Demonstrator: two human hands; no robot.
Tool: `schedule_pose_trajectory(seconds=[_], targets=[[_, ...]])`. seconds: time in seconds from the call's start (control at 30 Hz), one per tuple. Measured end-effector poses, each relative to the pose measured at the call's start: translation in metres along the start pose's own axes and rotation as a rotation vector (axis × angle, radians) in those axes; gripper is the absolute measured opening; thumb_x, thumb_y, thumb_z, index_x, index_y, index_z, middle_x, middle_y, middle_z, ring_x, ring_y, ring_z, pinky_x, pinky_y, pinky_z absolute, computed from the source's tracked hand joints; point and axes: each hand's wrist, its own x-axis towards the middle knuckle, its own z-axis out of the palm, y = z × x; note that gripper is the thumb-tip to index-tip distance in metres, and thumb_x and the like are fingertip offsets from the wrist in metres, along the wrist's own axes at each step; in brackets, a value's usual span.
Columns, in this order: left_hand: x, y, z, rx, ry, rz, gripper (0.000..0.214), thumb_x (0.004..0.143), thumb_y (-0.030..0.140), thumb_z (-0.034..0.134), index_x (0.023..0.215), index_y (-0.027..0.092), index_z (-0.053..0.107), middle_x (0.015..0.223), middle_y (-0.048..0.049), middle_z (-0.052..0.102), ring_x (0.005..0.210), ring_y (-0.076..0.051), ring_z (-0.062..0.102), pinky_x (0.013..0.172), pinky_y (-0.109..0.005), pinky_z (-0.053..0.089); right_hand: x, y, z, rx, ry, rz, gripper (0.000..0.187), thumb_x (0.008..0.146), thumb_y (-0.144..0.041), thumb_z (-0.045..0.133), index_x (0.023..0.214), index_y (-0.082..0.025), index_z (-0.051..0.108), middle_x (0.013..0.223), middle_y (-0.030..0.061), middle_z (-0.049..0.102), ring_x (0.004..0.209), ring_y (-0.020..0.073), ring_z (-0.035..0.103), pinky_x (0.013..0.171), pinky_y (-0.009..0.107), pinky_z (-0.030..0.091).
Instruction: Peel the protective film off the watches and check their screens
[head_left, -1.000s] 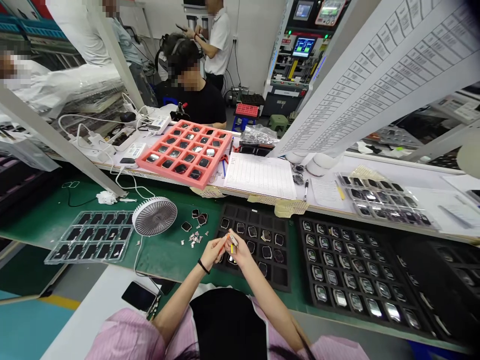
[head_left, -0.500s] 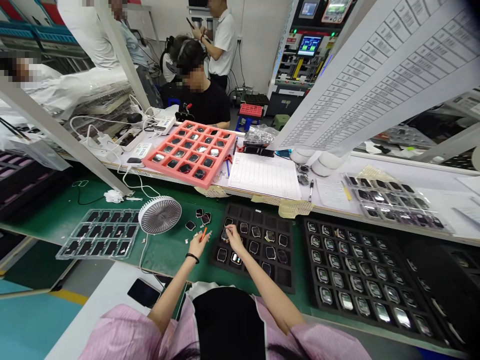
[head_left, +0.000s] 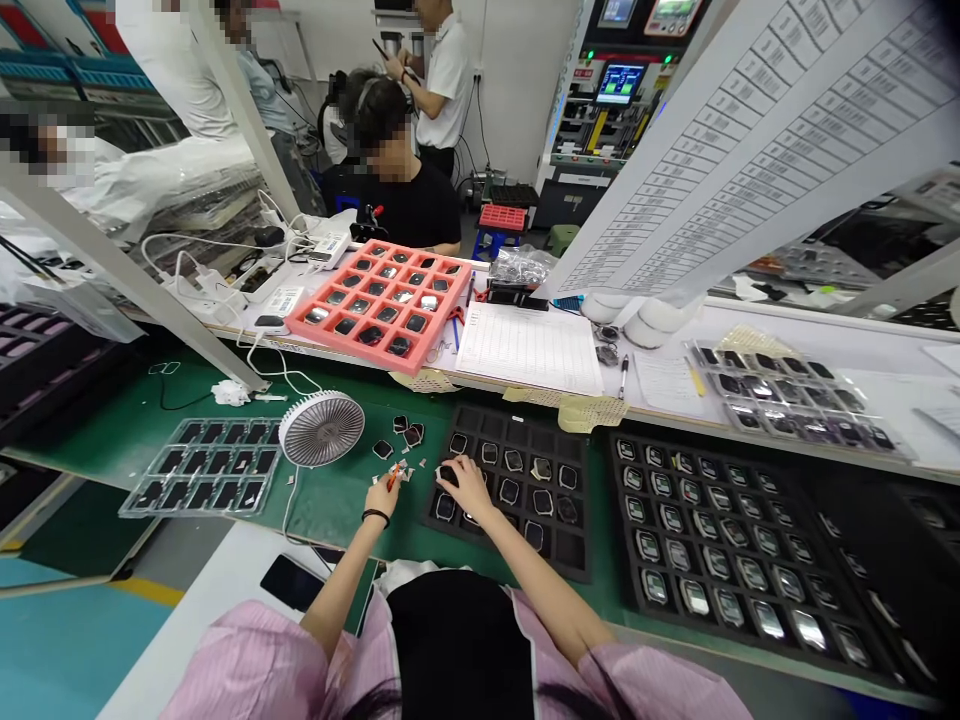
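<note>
My left hand [head_left: 384,490] rests on the green mat, closed round a small orange tool [head_left: 392,476], its tip among several small silvery pieces [head_left: 409,470]. My right hand [head_left: 466,484] lies over the left cells of a black tray [head_left: 559,545] of watch cases, with its fingers curled on a dark watch case [head_left: 448,474]. A few loose watch cases [head_left: 405,434] lie on the mat just beyond my left hand.
A small white fan [head_left: 322,428] stands left of my hands, with a clear tray [head_left: 202,478] beyond it. A large black tray [head_left: 720,545] of watch cases fills the right. A pink tray [head_left: 379,310] and paper sheets sit on the raised shelf. People work behind it. A phone [head_left: 291,583] lies near me.
My hands came apart and moved forward. The left one went down to the small pieces on the mat with the orange tool; the right one settled on the tray's left cells.
</note>
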Motion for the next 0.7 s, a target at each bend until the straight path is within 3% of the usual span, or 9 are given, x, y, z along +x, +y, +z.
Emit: schedule_pose_trajectory(seconds=[0.17, 0.33, 0.47, 0.57, 0.7], targets=[[0.000, -0.002, 0.004, 0.069, 0.014, -0.023, 0.034, 0.092, 0.029, 0.043, 0.120, 0.013, 0.053, 0.098, -0.0168, 0.071, 0.089, -0.029, 0.068, 0.065, -0.029, 0.045, -0.002, -0.012, 0.013, -0.128, -0.024, -0.009, 0.027, 0.087, -0.032, 0.056, 0.113, -0.023, 0.061, 0.104, 0.0108, 0.054, 0.099, 0.0286, 0.055, 0.083, 0.046, 0.046], [-0.010, -0.007, 0.011, 0.075, -0.004, 0.009, 0.029, 0.092, 0.030, 0.044, 0.115, 0.016, 0.055, 0.100, -0.0142, 0.072, 0.095, -0.028, 0.068, 0.069, -0.027, 0.045, 0.001, -0.002, 0.009, -0.167, -0.088, -0.087, 0.033, 0.089, -0.013, 0.046, 0.114, -0.025, 0.064, 0.119, 0.0101, 0.058, 0.112, 0.0259, 0.054, 0.090, 0.041, 0.045], [-0.017, -0.007, 0.016, 0.068, -0.027, 0.024, 0.028, 0.093, 0.030, 0.043, 0.113, 0.016, 0.056, 0.094, -0.0133, 0.073, 0.091, -0.028, 0.069, 0.066, -0.026, 0.044, -0.009, 0.011, 0.002, -0.189, -0.157, -0.164, 0.048, 0.085, -0.004, 0.040, 0.123, -0.026, 0.060, 0.132, 0.0069, 0.057, 0.133, 0.0264, 0.038, 0.107, 0.048, 0.032], [-0.020, -0.003, 0.018, 0.058, -0.035, 0.031, 0.029, 0.093, 0.030, 0.042, 0.113, 0.015, 0.056, 0.090, -0.0134, 0.073, 0.089, -0.028, 0.069, 0.065, -0.026, 0.043, -0.024, 0.011, 0.007, -0.199, -0.178, -0.179, 0.050, 0.091, -0.018, 0.040, 0.141, -0.022, 0.041, 0.147, 0.0075, 0.042, 0.140, 0.0250, 0.025, 0.113, 0.050, 0.021], [-0.023, 0.003, 0.019, 0.040, -0.042, 0.047, 0.028, 0.092, 0.029, 0.043, 0.112, 0.015, 0.057, 0.089, -0.0134, 0.073, 0.086, -0.027, 0.069, 0.065, -0.026, 0.043, -0.031, 0.000, 0.024, -0.203, -0.176, -0.132, 0.060, 0.095, -0.041, 0.033, 0.149, -0.017, 0.021, 0.155, 0.0130, 0.022, 0.143, 0.0270, 0.015, 0.113, 0.052, 0.019]])
